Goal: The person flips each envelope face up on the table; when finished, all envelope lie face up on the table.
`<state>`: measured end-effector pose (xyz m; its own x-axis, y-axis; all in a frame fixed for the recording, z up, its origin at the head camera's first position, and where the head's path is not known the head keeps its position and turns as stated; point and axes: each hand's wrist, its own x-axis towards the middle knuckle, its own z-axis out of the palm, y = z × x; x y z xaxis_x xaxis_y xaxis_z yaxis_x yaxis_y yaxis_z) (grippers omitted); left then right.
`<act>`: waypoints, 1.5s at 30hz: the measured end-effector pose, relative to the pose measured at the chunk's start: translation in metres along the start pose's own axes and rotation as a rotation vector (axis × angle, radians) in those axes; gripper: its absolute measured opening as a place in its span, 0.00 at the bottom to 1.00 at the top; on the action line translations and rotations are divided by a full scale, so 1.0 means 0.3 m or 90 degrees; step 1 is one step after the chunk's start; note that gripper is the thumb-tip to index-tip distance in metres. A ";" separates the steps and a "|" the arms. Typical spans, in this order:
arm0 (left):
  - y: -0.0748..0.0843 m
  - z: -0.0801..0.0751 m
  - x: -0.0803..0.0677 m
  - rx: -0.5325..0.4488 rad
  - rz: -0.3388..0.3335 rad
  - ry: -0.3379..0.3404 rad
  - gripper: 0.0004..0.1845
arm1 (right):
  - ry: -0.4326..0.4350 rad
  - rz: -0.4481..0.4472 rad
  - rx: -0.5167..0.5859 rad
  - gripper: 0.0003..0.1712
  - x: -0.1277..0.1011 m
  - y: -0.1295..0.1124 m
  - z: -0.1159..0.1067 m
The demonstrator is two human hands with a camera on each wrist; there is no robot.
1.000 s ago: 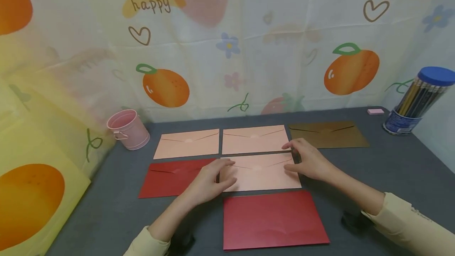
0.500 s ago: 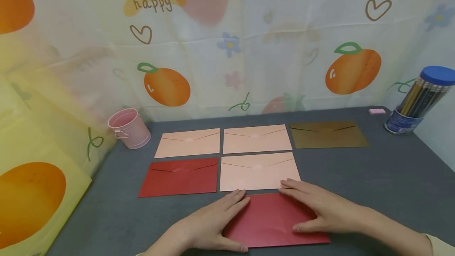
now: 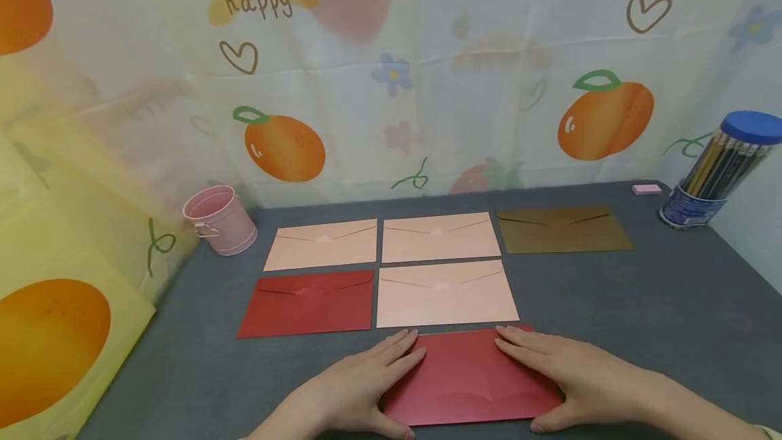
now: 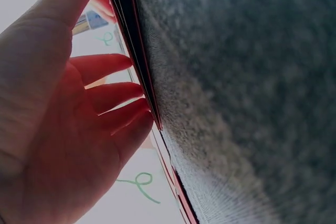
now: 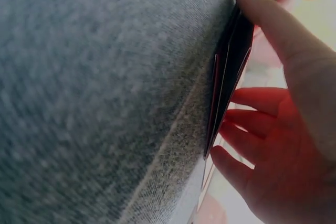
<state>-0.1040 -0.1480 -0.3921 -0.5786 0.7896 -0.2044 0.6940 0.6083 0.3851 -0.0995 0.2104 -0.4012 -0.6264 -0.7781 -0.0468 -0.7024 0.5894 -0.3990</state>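
Note:
A stack of red envelopes (image 3: 464,382) lies at the front of the table, its layered edges (image 5: 229,77) showing in the right wrist view. My left hand (image 3: 360,386) rests along its left side with fingers extended, fingertips at the far left corner and thumb by the near left corner. On the opposite side, my right hand (image 3: 601,379) touches the stack, its fingertips on the top near the far edge and its thumb by the near right corner. Just beyond lies a pale pink envelope (image 3: 449,301), flap side up.
Left of it is a single red envelope (image 3: 311,314). The back row has two pale pink envelopes, left (image 3: 324,253) and middle (image 3: 440,246), and a brown one (image 3: 562,240). A pink bucket (image 3: 226,229), pencil tub (image 3: 715,175) and pink eraser (image 3: 646,189) stand around the table's back.
Both hands have come back from the middle pink envelope to the red stack in front. Over the last half second the right hand has slid outward to the stack's right side.

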 end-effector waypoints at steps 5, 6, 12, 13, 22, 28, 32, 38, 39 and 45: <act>-0.003 -0.008 -0.006 -0.023 -0.004 0.005 0.46 | 0.004 -0.002 0.012 0.49 0.005 -0.002 -0.013; -0.004 -0.009 -0.007 -0.029 -0.006 0.005 0.45 | 0.007 -0.001 0.018 0.48 0.005 -0.002 -0.016; -0.013 -0.018 -0.014 -0.077 0.008 0.021 0.38 | 0.037 -0.012 0.044 0.40 0.000 0.000 -0.031; -0.016 -0.019 -0.015 -0.085 0.018 0.027 0.36 | 0.044 -0.017 0.046 0.38 -0.002 0.000 -0.032; -0.043 -0.029 -0.021 -0.179 0.155 0.121 0.24 | 0.146 -0.112 0.127 0.28 0.003 0.021 -0.039; -0.055 -0.040 -0.004 -0.189 0.275 0.306 0.16 | 0.227 -0.155 0.194 0.25 0.021 0.039 -0.037; -0.061 -0.044 0.004 -0.241 0.289 0.378 0.13 | 0.269 -0.144 0.222 0.18 0.025 0.035 -0.041; -0.070 -0.037 0.006 -0.292 0.257 0.394 0.13 | 0.253 -0.110 0.282 0.13 0.020 0.028 -0.061; -0.071 -0.035 0.007 -0.292 0.252 0.395 0.13 | 0.249 -0.102 0.289 0.13 0.018 0.028 -0.064; -0.069 -0.028 0.009 -0.313 0.201 0.380 0.10 | 0.229 -0.081 0.314 0.11 0.012 0.030 -0.069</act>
<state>-0.1236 -0.1593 -0.3931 -0.6141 0.6570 0.4374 0.6761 0.1519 0.7210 -0.1151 0.2173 -0.3859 -0.6833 -0.6631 0.3057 -0.5934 0.2604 -0.7616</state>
